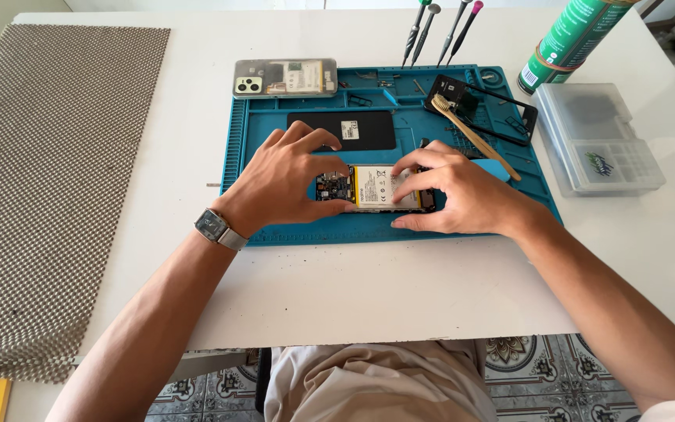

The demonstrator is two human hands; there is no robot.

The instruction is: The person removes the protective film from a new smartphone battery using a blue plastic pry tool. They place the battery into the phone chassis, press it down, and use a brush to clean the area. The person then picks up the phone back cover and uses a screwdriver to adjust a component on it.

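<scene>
Opened phone (375, 190) lies flat near the front edge of the blue repair mat (275, 125) on the white counter (353, 289), back cover off, yellow-and-white battery and a strip of circuit board exposed. Left hand (287, 178) grips the phone's left end, thumb and fingers curled around the board side. Right hand (451, 191) presses on the right end, fingertips bent down onto the battery edge, thumb along the lower rim. Neither hand holds a tool.

Progress, as a judgement — disassembly looks well along: a second phone or back shell with camera cluster (284, 77) sits at the mat's top left, a black panel (342, 130) lies just behind the hands, a black frame (482, 105) rests at the top right with a bamboo brush (474, 137) across it. Battery sits in its bay; whether it is being lifted out or seated in cannot be told.

Hard to see — both ends of the phone are covered by the hands, so connectors and screws there are hidden. Small parts in the mat trays are too small to name. Screwdrivers (439, 31) stand at the far edge, tips cut by the mat rim. Green spray can (572, 39) is cropped at the top. Clear plastic box (599, 141) contents are unclear. Grey mesh mat (41, 180) lies far left.
</scene>
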